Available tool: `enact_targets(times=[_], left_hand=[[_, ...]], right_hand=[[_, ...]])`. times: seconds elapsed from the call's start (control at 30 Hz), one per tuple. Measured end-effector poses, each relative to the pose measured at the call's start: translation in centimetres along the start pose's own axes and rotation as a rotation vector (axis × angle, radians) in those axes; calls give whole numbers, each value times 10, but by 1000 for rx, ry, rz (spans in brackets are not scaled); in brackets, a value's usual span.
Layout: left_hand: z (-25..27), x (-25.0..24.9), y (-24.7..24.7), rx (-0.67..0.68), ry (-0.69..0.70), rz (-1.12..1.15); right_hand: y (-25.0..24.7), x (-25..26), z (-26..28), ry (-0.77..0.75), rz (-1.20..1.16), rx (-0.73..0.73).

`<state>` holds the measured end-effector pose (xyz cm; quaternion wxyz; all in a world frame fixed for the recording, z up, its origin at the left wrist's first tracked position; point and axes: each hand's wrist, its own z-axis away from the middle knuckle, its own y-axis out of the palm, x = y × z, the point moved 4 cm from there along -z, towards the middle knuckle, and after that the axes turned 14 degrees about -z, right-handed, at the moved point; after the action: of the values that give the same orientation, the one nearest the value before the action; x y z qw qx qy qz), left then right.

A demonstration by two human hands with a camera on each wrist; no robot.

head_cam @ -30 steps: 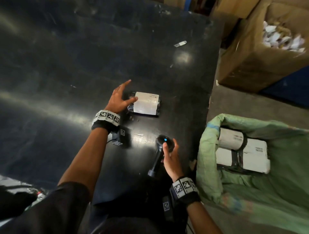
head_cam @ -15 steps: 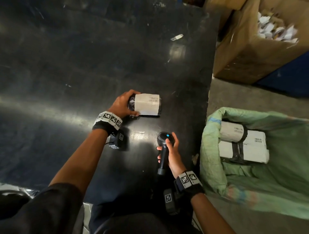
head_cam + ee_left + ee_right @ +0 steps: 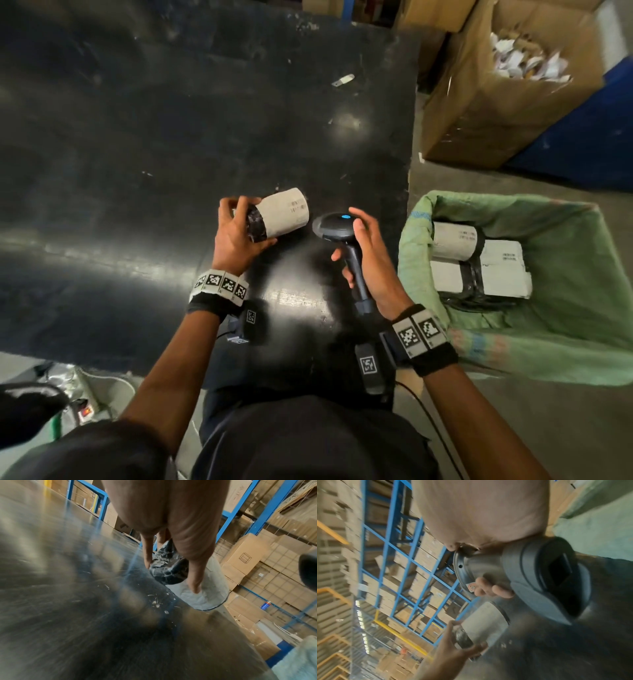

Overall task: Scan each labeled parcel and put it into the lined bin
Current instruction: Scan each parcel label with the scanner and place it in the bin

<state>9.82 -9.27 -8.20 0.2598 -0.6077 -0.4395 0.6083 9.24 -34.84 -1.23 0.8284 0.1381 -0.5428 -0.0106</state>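
Observation:
A rolled parcel point(image 3: 281, 216) in black wrap with a white barcode label is lifted off the black table point(image 3: 171, 137). My left hand point(image 3: 239, 233) grips its black end, fingers and thumb curled round it point(image 3: 171, 569). My right hand point(image 3: 366, 253) holds a black handheld scanner point(image 3: 337, 224) by its handle, its head with a blue light just right of the parcel point(image 3: 484, 623). The scanner point(image 3: 547, 577) window faces down. To the right stands the bin with a green liner point(image 3: 565, 335), holding two labeled parcels point(image 3: 479, 260).
A large cardboard box point(image 3: 496, 102) with crumpled paper stands beyond the bin. A small paper scrap point(image 3: 342, 80) lies at the table's far right. The table's right edge runs beside the bin. Blue shelving with stacked cartons point(image 3: 257, 561) fills the background.
My left hand closed on the parcel and lifted it off the table, tilting the label upward. The right hand raised the scanner toward the parcel.

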Motion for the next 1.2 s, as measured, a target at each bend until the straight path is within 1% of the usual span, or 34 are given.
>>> enact_targets(times=[0.1, 0.27, 0.6, 0.7, 0.87, 0.93, 1.0, 1.07, 1.13, 1.2], left_hand=[[15, -7, -7, -27, -5, -12], [36, -21, -17, -55, 2, -21], [63, -29, -22, -70, -44, 19], [71, -27, -23, -65, -75, 17], [91, -17, -28, -85, -141, 24], [99, -13, -32, -115, -181, 37], [105, -11, -36, -138, -213, 52], [109, -11, -39, -143, -226, 54], [110, -13, -42, -134, -224, 52], [111, -14, -45, -129, -217, 49]], right_hand=[[7, 17, 14, -59, 15, 35], [13, 29, 35, -124, 22, 59], [6, 27, 60, -94, 9, 68], [-2, 9, 52, -31, 71, 15], [-22, -41, 34, 235, 255, -68], [-24, -59, 29, 326, 277, -81], [-21, -74, 22, 393, 234, -84], [-15, -89, 11, 404, 138, -93], [-10, -102, -5, 345, 58, -125], [-7, -114, -21, 286, 51, -151]])
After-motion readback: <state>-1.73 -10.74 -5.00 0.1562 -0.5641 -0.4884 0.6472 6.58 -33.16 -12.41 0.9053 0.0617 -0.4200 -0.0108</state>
